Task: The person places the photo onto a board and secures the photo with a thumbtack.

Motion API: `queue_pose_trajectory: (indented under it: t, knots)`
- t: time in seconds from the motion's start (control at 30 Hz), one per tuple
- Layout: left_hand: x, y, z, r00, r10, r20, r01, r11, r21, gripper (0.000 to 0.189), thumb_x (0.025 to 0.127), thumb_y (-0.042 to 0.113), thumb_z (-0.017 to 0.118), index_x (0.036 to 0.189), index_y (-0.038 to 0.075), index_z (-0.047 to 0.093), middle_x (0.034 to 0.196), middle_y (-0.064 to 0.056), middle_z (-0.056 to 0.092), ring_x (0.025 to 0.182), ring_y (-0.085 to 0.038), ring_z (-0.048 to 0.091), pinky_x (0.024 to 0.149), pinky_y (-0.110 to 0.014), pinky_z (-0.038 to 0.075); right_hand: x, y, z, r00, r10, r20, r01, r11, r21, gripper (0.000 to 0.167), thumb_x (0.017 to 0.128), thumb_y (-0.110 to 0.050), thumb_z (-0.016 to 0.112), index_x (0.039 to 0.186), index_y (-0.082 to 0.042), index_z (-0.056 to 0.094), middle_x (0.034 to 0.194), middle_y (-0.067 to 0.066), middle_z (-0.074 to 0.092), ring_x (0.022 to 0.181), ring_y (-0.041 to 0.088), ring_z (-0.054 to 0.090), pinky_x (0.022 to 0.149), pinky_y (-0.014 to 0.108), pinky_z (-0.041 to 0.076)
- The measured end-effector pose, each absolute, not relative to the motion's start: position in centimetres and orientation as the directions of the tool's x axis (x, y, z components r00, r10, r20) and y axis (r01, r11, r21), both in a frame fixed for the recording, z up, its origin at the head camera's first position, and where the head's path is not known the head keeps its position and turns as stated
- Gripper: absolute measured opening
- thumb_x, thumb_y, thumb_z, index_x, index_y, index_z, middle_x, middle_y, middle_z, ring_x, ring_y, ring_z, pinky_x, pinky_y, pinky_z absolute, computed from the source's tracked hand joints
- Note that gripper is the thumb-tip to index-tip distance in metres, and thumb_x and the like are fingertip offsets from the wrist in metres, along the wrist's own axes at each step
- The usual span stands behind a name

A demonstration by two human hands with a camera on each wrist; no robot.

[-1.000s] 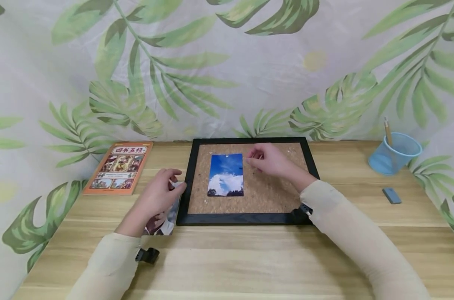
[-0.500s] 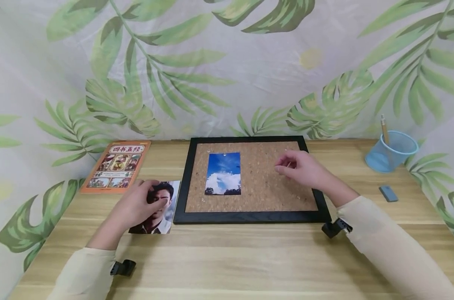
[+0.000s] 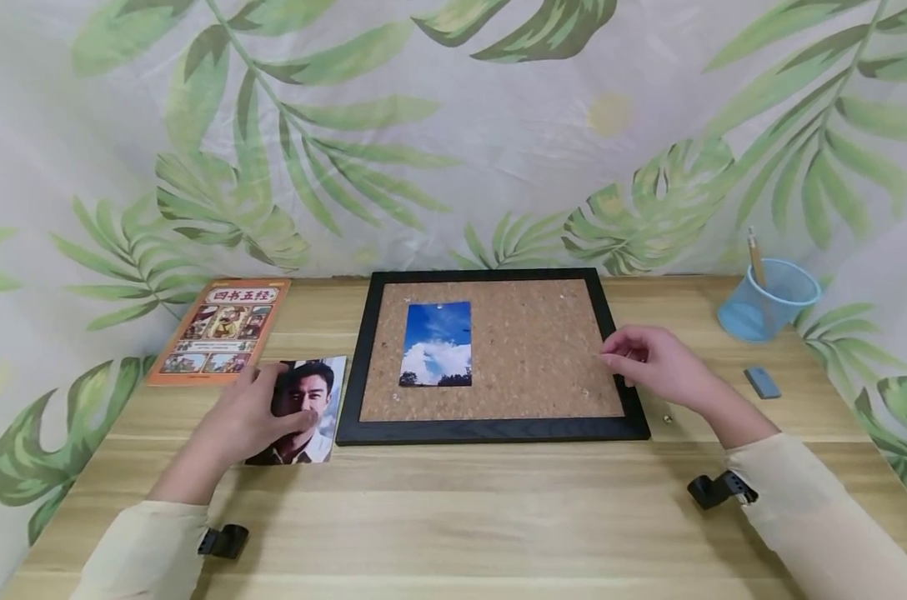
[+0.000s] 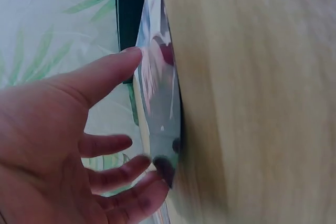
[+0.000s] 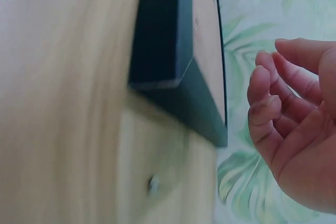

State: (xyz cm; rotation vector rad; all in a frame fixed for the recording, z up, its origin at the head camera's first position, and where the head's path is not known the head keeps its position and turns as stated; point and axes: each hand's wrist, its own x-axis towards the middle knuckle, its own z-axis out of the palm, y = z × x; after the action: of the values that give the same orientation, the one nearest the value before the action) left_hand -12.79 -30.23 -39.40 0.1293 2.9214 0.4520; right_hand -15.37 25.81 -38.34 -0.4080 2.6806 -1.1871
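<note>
A portrait photo of a person lies on the table just left of the corkboard. My left hand rests over its left side, thumb and fingers spread apart on the print. In the left wrist view the thumb touches the photo's edge, and the fingertips lie near a corner. My right hand hovers over the board's right frame, fingers loosely curled, with nothing visible between them. On the table below it lies a small push pin, also seen in the right wrist view. A sky photo is pinned on the cork's left half.
An orange book lies at the back left, partly behind the left hand. At the right stand a blue mesh pen cup with a pencil in it and, nearer, a blue-grey eraser. Several clear pins sit in the cork.
My right hand has moved right, from beside the sky photo to the board's right frame. My left hand has shifted left across the portrait photo, uncovering more of it.
</note>
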Motion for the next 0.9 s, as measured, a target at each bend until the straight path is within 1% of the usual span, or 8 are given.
queue_pose_trajectory:
  t: [0.07, 0.17, 0.3, 0.4, 0.5, 0.7, 0.8, 0.9]
  knots:
    - [-12.7, -30.4, -39.3, -0.979, 0.092, -0.182, 0.036, 0.957, 0.289, 0.104, 0.091, 0.052, 0.084, 0.157, -0.011, 0.036, 0.151, -0.054, 0.030, 0.128, -0.073, 0.047, 0.096, -0.078, 0.048, -15.0, 26.5, -38.6, -0.949, -0.309, -0.063, -0.163, 0.650, -0.743, 0.016, 0.106, -0.013, 0.068, 0.114, 0.001, 0.072, 0.095, 0.010, 0.072, 0.074, 0.014, 0.063, 0.065, 0.027, 0.054]
    - [-12.7, -30.6, -39.2, -0.977, 0.071, -0.200, 0.015, 0.963, 0.269, 0.107, 0.090, 0.052, 0.085, 0.158, -0.013, 0.033, 0.150, -0.056, 0.028, 0.125, -0.075, 0.048, 0.097, -0.078, 0.048, -14.6, 27.5, -39.0, -0.952, -0.296, -0.078, -0.144, 0.659, -0.738, 0.016, 0.106, -0.013, 0.069, 0.113, 0.000, 0.072, 0.094, 0.009, 0.072, 0.074, 0.011, 0.061, 0.065, 0.026, 0.053]
    - [-12.9, -30.9, -39.3, -0.976, 0.079, -0.203, 0.021, 0.962, 0.273, 0.107, 0.090, 0.048, 0.086, 0.156, -0.016, 0.032, 0.141, -0.055, 0.039, 0.119, -0.070, 0.056, 0.097, -0.075, 0.050, -14.0, 28.8, -39.6, -0.956, -0.275, -0.097, -0.128, 0.693, -0.709, 0.016, 0.106, -0.014, 0.069, 0.113, 0.000, 0.073, 0.094, 0.009, 0.072, 0.074, 0.011, 0.060, 0.064, 0.026, 0.053]
    - [-13.2, -31.2, -39.3, -0.975, 0.087, -0.207, 0.020, 0.952, 0.305, 0.105, 0.091, 0.043, 0.086, 0.157, -0.016, 0.030, 0.142, -0.055, 0.039, 0.123, -0.069, 0.053, 0.101, -0.076, 0.048, -13.4, 29.8, -40.3, -0.960, -0.262, -0.103, -0.124, 0.723, -0.679, 0.016, 0.106, -0.015, 0.069, 0.112, -0.002, 0.075, 0.095, 0.007, 0.073, 0.078, 0.010, 0.062, 0.067, 0.025, 0.053]
    - [-13.3, -31.6, -39.7, -0.975, 0.100, -0.197, 0.022, 0.932, 0.362, 0.099, 0.092, 0.034, 0.087, 0.156, -0.016, 0.031, 0.139, -0.052, 0.045, 0.124, -0.066, 0.054, 0.101, -0.074, 0.048, -12.8, 30.8, -40.9, -0.959, -0.259, -0.117, -0.110, 0.719, -0.687, 0.016, 0.106, -0.014, 0.069, 0.112, -0.001, 0.075, 0.094, 0.006, 0.074, 0.078, 0.009, 0.063, 0.066, 0.025, 0.053]
    - [-13.5, -32.4, -39.8, -0.976, 0.148, -0.159, 0.070, 0.906, 0.417, 0.085, 0.093, 0.019, 0.085, 0.153, -0.018, 0.037, 0.123, -0.042, 0.062, 0.109, -0.052, 0.065, 0.089, -0.063, 0.056, -12.0, 32.0, -41.5, -0.947, -0.273, -0.169, -0.081, 0.713, -0.697, 0.015, 0.103, -0.012, 0.071, 0.112, 0.001, 0.073, 0.089, 0.005, 0.069, 0.067, 0.008, 0.059, 0.059, 0.026, 0.052]
    - [-13.3, -32.5, -39.6, -0.973, 0.162, -0.163, 0.079, 0.901, 0.426, 0.080, 0.096, 0.019, 0.082, 0.153, -0.019, 0.040, 0.122, -0.040, 0.063, 0.102, -0.045, 0.070, 0.081, -0.055, 0.059, -11.8, 32.2, -41.5, -0.943, -0.271, -0.194, -0.068, 0.726, -0.684, 0.017, 0.104, -0.014, 0.071, 0.113, 0.001, 0.073, 0.091, 0.004, 0.069, 0.067, 0.009, 0.058, 0.059, 0.026, 0.052]
    - [-13.1, -32.6, -39.4, -0.970, 0.172, -0.169, 0.079, 0.890, 0.448, 0.074, 0.099, 0.019, 0.078, 0.153, -0.017, 0.042, 0.122, -0.038, 0.065, 0.095, -0.037, 0.072, 0.072, -0.044, 0.059, -11.5, 32.5, -41.3, -0.944, -0.260, -0.204, -0.057, 0.737, -0.674, 0.019, 0.104, -0.016, 0.072, 0.113, 0.000, 0.072, 0.092, 0.004, 0.069, 0.067, 0.009, 0.058, 0.059, 0.026, 0.051]
